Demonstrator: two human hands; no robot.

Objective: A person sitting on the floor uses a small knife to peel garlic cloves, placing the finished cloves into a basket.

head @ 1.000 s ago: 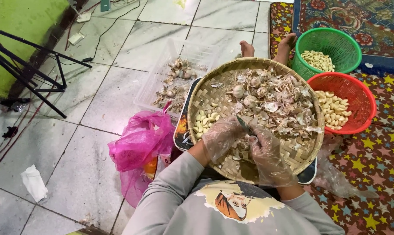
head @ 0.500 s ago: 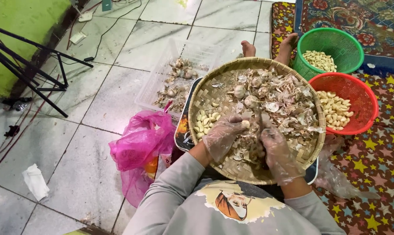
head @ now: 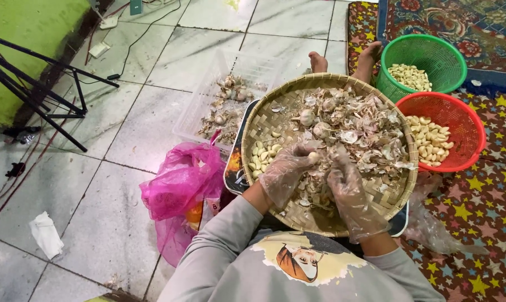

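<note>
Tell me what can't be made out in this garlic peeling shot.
Head view:
- What the left hand pinches: a small pale piece at the fingertips, its grip blurred by the clear plastic glove.
- The dark flat tray under the round woven bamboo tray: mostly covered by it.
- Contents of the crumpled pink plastic bag: hidden by its folds.
- The green plastic basket floor: covered by peeled cloves.

Tiled floor, rug at right.
Grey marble tiles [head: 96, 184] are bordered by a green wall [head: 23, 50] and a star-patterned rug [head: 482, 207].

Garlic clove [head: 313, 157], perhaps, between hands [head: 320, 179]
</note>
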